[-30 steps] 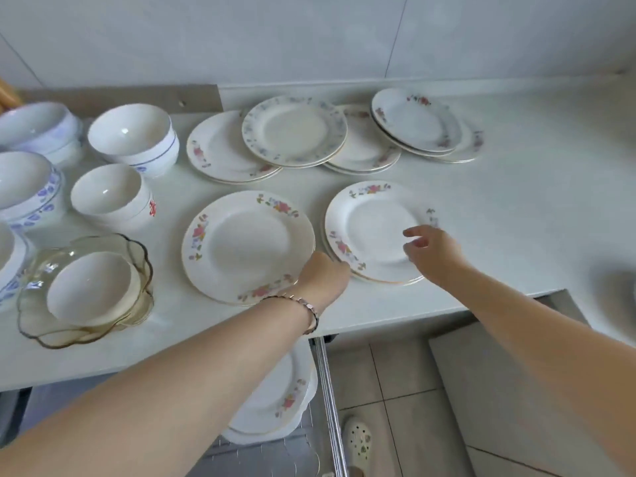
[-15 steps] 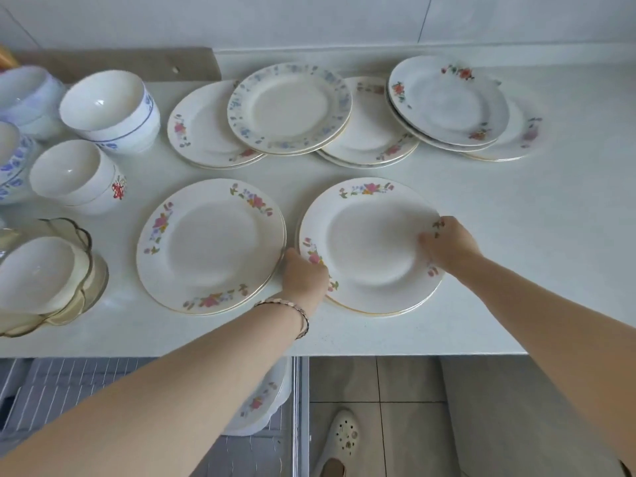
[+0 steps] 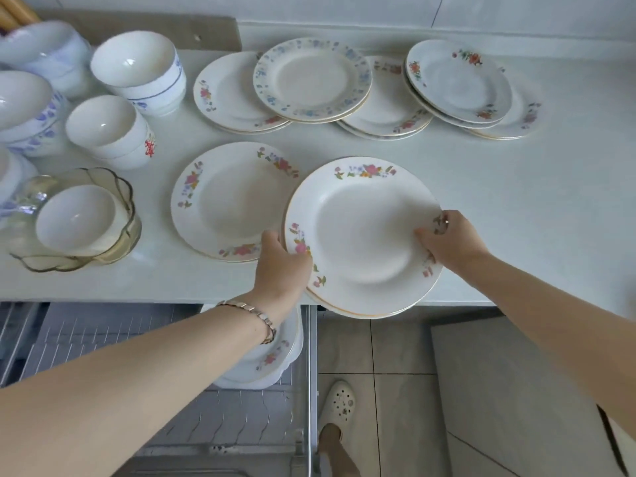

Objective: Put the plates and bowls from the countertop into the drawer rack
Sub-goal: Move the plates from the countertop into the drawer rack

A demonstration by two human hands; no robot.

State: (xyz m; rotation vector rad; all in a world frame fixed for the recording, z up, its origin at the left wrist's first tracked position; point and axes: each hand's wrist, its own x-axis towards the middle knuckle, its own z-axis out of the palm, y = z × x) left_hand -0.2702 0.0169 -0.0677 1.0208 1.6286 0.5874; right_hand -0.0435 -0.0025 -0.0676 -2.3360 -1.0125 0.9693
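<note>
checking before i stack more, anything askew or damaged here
Nothing looks broken or spilled. The plate stack juts past the countertop front edge, but the left grip and right grip hold it. The back plates overlap loosely.

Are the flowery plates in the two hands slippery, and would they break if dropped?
Probably stiff and breakable: the plate stack looks like glazed china. Its shiny surface could be slippery; the left hand and right hand grip opposite rims. Several rims show, so likely heavy.
</note>
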